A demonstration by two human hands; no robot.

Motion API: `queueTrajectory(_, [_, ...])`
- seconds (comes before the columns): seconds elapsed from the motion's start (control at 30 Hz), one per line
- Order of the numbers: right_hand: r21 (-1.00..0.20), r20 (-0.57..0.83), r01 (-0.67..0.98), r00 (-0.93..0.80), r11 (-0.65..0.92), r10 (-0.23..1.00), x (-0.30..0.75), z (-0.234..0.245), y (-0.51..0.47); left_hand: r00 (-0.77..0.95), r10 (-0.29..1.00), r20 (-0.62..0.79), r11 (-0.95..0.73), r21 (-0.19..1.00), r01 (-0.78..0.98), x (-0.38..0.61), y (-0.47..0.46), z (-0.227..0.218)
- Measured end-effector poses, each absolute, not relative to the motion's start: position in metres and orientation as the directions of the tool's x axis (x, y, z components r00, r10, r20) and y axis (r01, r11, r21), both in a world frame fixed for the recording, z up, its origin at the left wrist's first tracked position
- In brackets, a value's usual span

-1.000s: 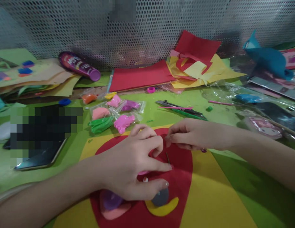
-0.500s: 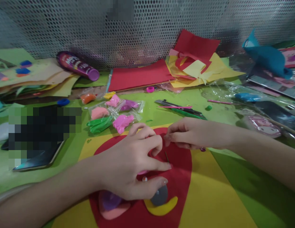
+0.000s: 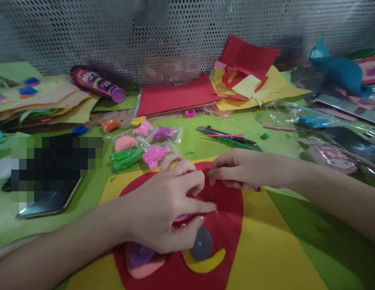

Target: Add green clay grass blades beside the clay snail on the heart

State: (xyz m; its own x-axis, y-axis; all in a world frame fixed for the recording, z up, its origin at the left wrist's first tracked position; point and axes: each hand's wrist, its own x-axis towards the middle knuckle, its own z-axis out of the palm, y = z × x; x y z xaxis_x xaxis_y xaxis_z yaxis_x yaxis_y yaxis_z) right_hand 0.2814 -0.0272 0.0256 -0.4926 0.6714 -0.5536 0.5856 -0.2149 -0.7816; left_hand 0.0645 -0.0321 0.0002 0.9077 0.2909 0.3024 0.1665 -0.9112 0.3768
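Note:
A red paper shape [image 3: 229, 225] lies on a yellow sheet [image 3: 266, 245]. My left hand [image 3: 172, 201] rests over it, index finger and thumb stretched apart, the other fingers curled. Its index fingertip touches a thin green strand [image 3: 216, 211] on the red paper. Just above the strand, my right hand [image 3: 235, 169] has thumb and fingers pinched together; what is between them, if anything, is hidden. Below my left thumb sit a grey disc [image 3: 202, 244] and a yellow curved clay piece [image 3: 210, 266]. A purple round piece [image 3: 141, 254] over a salmon-pink one [image 3: 148, 270] is partly covered by my left hand.
Bagged clay lumps, including a pink one [image 3: 156, 156] and a green one [image 3: 127, 158], lie beyond my left hand. A utility knife [image 3: 229, 136] rests behind my right hand. A dark tablet-like device [image 3: 65, 197] is at left, a purple canister [image 3: 98, 84] behind.
My left thumb has drawn up and left, uncovering more of the grey disc. The left index fingertip has shifted slightly upward, and the strand's lower end now shows. My right hand has barely moved.

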Motion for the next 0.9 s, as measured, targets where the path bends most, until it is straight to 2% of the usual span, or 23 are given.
queueTrajectory(0.1, [-0.779, -0.558, 0.587, -0.489, -0.220, 0.671, 0.2804, 0.0250, -0.0264, 0.901, 0.296, 0.316, -0.908, 0.385, 0.163, 0.0635, -0.0323, -0.0002])
queueTrajectory(0.27, [-0.778, -0.560, 0.589, -0.492, -0.219, 0.666, 0.2810, 0.0246, -0.0259, 0.874, 0.357, 0.330, -0.865, 0.469, 0.177, 0.0613, -0.0296, 0.0024])
queueTrajectory(0.47, [-0.776, -0.566, 0.585, -0.485, -0.234, 0.667, 0.2817, 0.0250, -0.0263, 0.905, 0.346, 0.246, -0.875, 0.433, 0.217, 0.0645, -0.0284, 0.0041])
queueTrajectory(0.73, [-0.775, -0.567, 0.587, -0.486, -0.232, 0.665, 0.2821, 0.0252, -0.0259, 0.880, 0.375, 0.292, -0.860, 0.463, 0.213, 0.0615, -0.0291, 0.0020])
queueTrajectory(0.9, [-0.782, -0.562, 0.580, -0.497, -0.229, 0.661, 0.2825, 0.0231, -0.0248, 0.895, 0.374, 0.242, -0.866, 0.436, 0.244, 0.0640, -0.0290, 0.0036])
